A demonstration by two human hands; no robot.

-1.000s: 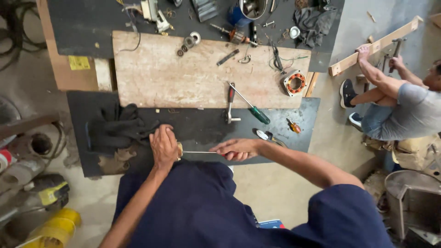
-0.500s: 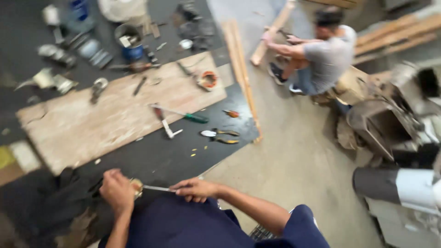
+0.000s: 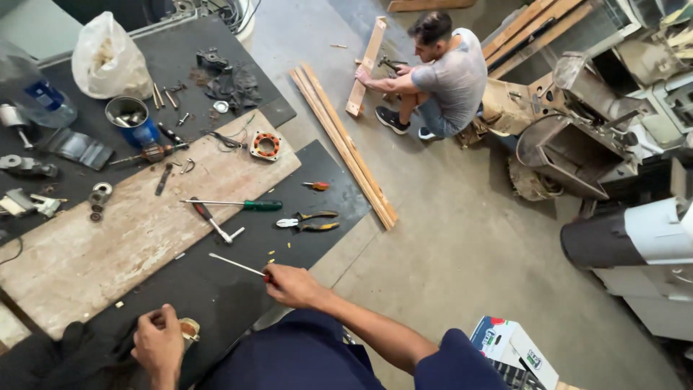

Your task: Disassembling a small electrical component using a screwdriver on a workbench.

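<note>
**Screwdriver in one hand, small brass-coloured part in the other at a floor workbench**

A person in dark blue clothing works over a black rubber mat [image 3: 216,289] laid on a concrete floor. The right hand [image 3: 292,285] is closed in a fist around the handle of a thin screwdriver with a long silver shaft [image 3: 234,264], only a sliver of red showing at the grip; the shaft points up and left, its tip above the mat just beside a pale, worn wooden board [image 3: 130,238]. The left hand [image 3: 157,345] is curled tightly around a small round brass-coloured part [image 3: 190,330], low over the mat's near edge and well apart from the screwdriver tip.

On the board lie a green-handled screwdriver [image 3: 234,204] and a small hammer with a dark red-and-black handle [image 3: 214,222]; yellow-and-black pliers [image 3: 308,221] rest on the mat nearby. Further back, an open blue metal can [image 3: 130,119] holds small metal pieces, too small to identify, and a tied white plastic bag [image 3: 108,59] bulges with pale contents. A clear plastic bottle with a blue label [image 3: 32,87] lies at the left edge.

Across the floor, 1 other person in a grey T-shirt [image 3: 444,76] crouches over a wooden plank [image 3: 367,65].
</note>
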